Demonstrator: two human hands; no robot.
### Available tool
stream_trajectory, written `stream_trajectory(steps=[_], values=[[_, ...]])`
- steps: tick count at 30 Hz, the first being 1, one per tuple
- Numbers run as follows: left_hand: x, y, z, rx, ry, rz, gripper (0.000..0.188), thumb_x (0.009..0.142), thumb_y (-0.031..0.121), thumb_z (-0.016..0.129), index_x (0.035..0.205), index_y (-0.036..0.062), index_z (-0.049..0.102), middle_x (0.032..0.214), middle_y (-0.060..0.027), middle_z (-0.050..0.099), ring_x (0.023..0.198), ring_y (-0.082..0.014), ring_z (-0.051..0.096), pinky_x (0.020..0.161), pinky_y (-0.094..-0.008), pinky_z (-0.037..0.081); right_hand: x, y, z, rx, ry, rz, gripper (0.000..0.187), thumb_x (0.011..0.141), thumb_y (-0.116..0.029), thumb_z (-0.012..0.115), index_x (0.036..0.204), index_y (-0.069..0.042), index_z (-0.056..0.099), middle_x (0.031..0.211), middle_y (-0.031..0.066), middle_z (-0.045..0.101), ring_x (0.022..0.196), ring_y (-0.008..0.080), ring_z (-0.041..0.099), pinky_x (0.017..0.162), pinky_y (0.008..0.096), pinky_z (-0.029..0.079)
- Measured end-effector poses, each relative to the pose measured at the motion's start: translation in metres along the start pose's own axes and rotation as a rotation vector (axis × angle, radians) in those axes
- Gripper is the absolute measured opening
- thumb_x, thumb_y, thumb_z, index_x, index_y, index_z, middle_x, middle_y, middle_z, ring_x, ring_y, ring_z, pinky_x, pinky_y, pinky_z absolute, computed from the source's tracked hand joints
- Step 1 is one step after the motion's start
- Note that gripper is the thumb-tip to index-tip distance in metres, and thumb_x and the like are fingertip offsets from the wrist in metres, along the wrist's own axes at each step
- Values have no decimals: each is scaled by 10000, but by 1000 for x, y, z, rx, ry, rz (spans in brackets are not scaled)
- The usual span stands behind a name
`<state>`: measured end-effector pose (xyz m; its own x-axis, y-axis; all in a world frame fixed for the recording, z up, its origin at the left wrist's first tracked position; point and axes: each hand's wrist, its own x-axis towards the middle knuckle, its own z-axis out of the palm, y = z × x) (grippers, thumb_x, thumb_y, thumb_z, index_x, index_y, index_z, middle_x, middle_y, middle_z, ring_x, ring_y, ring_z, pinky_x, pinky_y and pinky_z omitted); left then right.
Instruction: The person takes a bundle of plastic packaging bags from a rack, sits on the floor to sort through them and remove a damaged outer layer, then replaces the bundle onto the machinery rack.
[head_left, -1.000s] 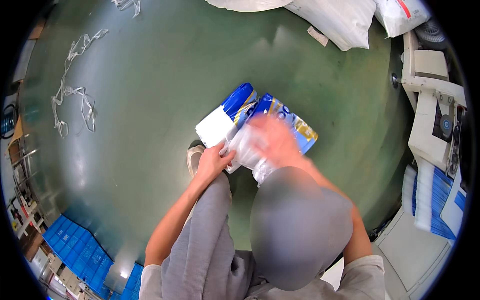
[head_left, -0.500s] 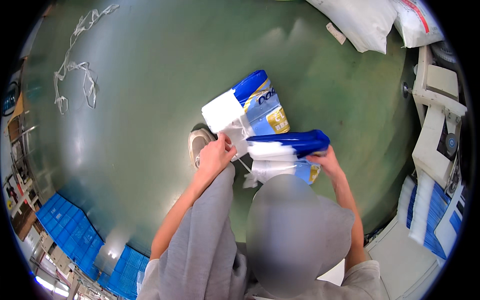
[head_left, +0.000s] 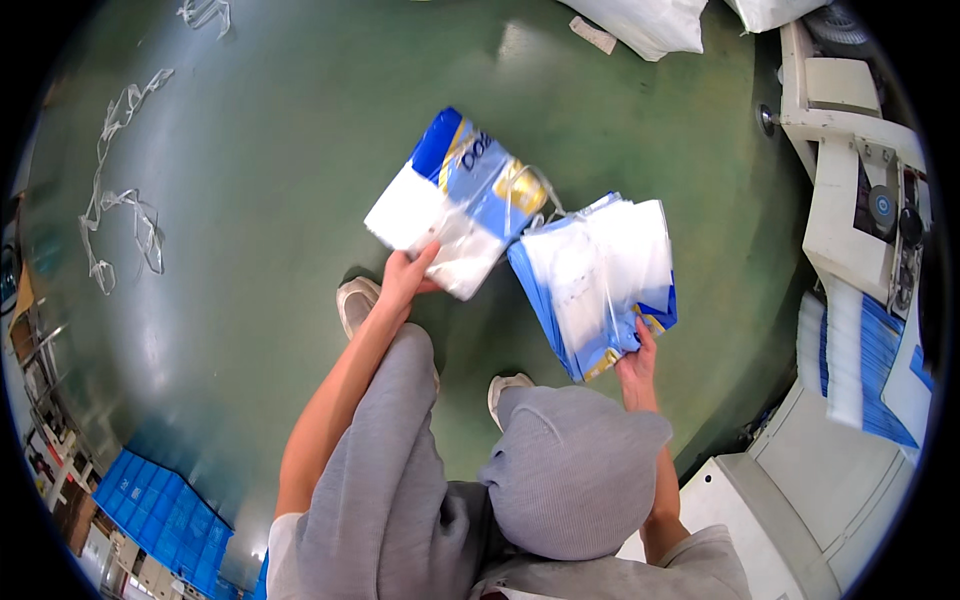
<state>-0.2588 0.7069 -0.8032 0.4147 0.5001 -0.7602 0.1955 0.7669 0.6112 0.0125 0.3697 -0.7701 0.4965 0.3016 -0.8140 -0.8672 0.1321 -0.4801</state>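
Note:
My left hand [head_left: 405, 275] pinches the near edge of a flat bundle of blue-and-white printed plastic bags [head_left: 455, 190] with gold patches. To its right, my right hand [head_left: 637, 365] grips the lower right corner of a second such bundle [head_left: 605, 265], which lies tilted with mostly white film facing up. A clear plastic strap [head_left: 530, 180] loops over the left bundle and runs toward the top of the right one. The two bundles come close together near the strap. My left thumb shows on top of its bundle; the other fingers are partly underneath.
Loose clear strapping [head_left: 105, 170] lies on the green floor at the far left. White sacks [head_left: 645, 25] sit at the back right, by a white machine [head_left: 830, 195]. Blue crates [head_left: 165, 510] stand at the lower left. My shoes [head_left: 357, 303] are just below the bundles.
The right bundle has been turned over and opened out, its white side now up. My left hand has moved from the strap area onto the left bundle's edge. The view has shifted.

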Motion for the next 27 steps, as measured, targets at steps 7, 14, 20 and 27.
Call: stream_trajectory(steps=[7, 14, 20, 27], values=[[93, 111, 62, -207, -50, 431, 546, 933, 278, 614, 1369, 33, 395, 1215, -117, 572, 1062, -224, 578, 975, -342, 448, 37, 28, 41, 54, -119, -33, 204, 879, -157, 624, 1066, -75, 619, 992, 67, 679, 925, 232, 659, 822, 413, 544], [22, 137, -11, 476, -181, -56, 683, 927, 535, 517, 1376, 26, 442, 1235, -97, 584, 1146, -177, 519, 980, -317, 398, 54, 58, 150, -59, -369, 141, 274, 879, -129, 613, 1141, -53, 596, 1057, 67, 658, 961, 233, 640, 862, 417, 528], [6, 75, -101, 586, 261, 301, 491, 914, 398, 573, 1196, -4, 587, 1099, -126, 650, 1015, -204, 604, 893, -310, 467, 74, 86, 260, -761, -554, -142, 558, 768, -125, 759, 1245, -22, 487, 1128, 111, 618, 1012, 204, 610, 903, 326, 482], [-20, 76, -65, 930, 278, 619, 469, 819, 264, 703, 1207, 39, 564, 1111, -160, 590, 1032, -291, 584, 883, -357, 465, 23, 125, 297, -1736, -738, -1191, 486, 794, -204, 688, 1220, -52, 508, 1188, 136, 536, 1125, 310, 500, 928, 393, 446]])
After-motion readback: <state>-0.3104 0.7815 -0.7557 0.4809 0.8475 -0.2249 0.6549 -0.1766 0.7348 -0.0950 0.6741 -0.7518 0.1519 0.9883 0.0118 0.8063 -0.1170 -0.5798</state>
